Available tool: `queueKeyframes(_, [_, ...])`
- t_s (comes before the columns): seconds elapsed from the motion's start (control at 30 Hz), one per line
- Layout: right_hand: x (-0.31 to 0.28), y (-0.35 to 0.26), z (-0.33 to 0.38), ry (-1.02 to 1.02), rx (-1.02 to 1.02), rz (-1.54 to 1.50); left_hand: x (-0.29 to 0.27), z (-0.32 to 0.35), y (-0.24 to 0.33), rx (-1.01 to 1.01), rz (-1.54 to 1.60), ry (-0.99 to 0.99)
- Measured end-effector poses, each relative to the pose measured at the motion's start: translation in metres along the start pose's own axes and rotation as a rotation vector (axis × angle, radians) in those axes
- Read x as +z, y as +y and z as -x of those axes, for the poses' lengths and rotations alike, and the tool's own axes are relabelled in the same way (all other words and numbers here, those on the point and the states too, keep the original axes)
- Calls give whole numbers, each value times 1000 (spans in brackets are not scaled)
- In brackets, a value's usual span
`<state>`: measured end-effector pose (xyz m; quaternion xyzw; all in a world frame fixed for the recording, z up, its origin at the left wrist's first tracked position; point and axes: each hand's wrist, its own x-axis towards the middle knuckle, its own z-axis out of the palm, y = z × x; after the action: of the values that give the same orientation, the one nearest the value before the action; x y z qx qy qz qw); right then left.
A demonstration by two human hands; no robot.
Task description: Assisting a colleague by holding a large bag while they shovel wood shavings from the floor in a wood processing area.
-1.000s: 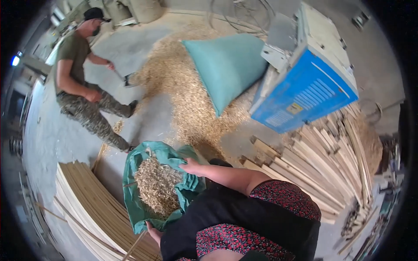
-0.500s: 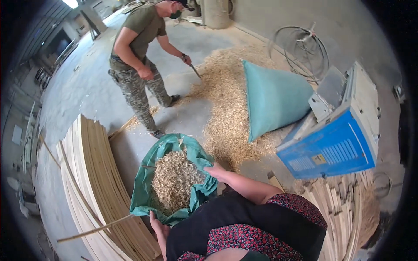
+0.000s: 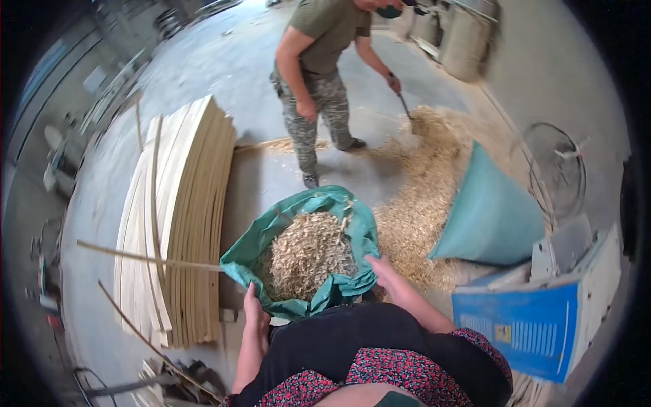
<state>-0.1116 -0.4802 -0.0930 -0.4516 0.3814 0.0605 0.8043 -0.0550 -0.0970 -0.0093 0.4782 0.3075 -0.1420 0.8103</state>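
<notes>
In front of my body hangs a green woven sack [image 3: 241, 249], its mouth spread wide. Pale wood shavings [image 3: 308, 254] fill the sack up close to its rim. My left hand [image 3: 255, 311] is closed on the near left part of the rim, thumb up. At the right side of the rim, my right hand [image 3: 385, 275] grips the sack's edge. The sack's lower part is hidden beneath its mouth and behind my body.
Long boards [image 3: 180, 224] are stacked at left, with thin strips sticking out. Ahead, a person [image 3: 319, 88] works a long-handled tool [image 3: 407, 108] in the shavings pile [image 3: 420, 203]. A full green sack [image 3: 491, 217] and a blue-and-white machine [image 3: 519, 325] stand at right.
My view has turned left, so the surroundings sit further right in the picture. Both hands keep their hold on the sack's rim. The other person still bends over the pile.
</notes>
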Motion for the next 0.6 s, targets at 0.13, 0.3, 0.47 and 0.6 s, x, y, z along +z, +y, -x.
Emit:
queueKeyframes(0.13, [5, -7, 11, 37, 40, 7, -4, 1, 3, 15, 3, 48])
queueKeyframes(0.3, [20, -18, 25, 34, 57, -76, -20, -2, -1, 10, 19, 55])
queueKeyframes(0.47, [5, -10, 13, 13, 44, -114, -12, 3, -2, 30, 11, 35])
queueKeyframes(0.6, [-6, -1, 3, -22, 65, -176, 4, 16, 5, 18, 16, 13])
